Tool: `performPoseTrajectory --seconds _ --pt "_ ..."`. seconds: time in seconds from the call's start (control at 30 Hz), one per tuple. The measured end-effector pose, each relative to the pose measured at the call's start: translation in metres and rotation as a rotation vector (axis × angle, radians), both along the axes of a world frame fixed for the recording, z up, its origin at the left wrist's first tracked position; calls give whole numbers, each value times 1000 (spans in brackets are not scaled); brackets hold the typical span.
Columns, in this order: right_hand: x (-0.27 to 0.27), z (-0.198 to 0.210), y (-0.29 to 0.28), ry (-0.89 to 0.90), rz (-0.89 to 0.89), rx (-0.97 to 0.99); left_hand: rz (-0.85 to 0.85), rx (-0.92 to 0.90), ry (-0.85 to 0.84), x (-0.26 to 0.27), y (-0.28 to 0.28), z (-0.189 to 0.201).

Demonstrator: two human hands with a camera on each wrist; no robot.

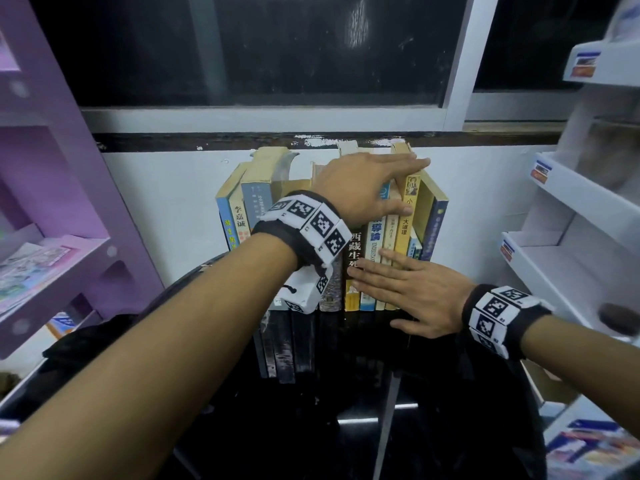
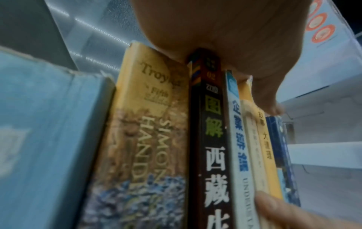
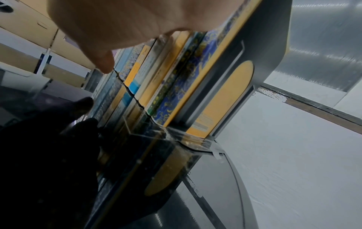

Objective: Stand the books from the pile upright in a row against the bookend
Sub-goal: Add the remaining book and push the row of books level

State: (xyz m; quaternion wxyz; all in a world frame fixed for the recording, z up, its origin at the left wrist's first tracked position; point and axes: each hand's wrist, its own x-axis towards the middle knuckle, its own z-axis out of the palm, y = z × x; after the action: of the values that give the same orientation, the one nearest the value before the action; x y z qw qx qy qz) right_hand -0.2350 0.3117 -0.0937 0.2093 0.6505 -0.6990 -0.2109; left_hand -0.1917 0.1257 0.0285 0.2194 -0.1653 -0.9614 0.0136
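Note:
A row of books [image 1: 356, 251] stands upright on a glossy black table [image 1: 346, 427] against a white wall. My left hand [image 1: 360, 188] lies over the tops of the right-hand books, fingers straight, thumb on a yellow spine [image 1: 403, 233]. My right hand [image 1: 408, 289] is flat, its straight fingers pressing the lower spines. In the left wrist view the palm [image 2: 225, 31] covers the tops above the black spine [image 2: 213, 139]. The right wrist view shows the grey bookend [image 3: 260, 51] with an arched cut-out at the row's right end, touching the last book, and the right hand [image 3: 121, 23].
A purple shelf unit [image 1: 52, 168] stands close on the left, a white tiered rack [image 1: 571, 209] on the right. A dark window [image 1: 277, 46] is above the wall. The leftmost books [image 1: 228, 230] lean to the right. Dark fabric [image 1: 86, 341] lies at the table's left front.

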Motion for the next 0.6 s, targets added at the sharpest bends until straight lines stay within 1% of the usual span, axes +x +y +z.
performPoseTrajectory --seconds 0.17,0.33,0.6 --pt "-7 -3 -2 10 35 -11 -20 1 40 -4 -2 -1" --pt "-13 -5 -3 12 45 -6 -38 18 47 -6 -4 -2" --pt "-15 -5 -4 14 48 5 -19 33 86 -2 -2 -2"
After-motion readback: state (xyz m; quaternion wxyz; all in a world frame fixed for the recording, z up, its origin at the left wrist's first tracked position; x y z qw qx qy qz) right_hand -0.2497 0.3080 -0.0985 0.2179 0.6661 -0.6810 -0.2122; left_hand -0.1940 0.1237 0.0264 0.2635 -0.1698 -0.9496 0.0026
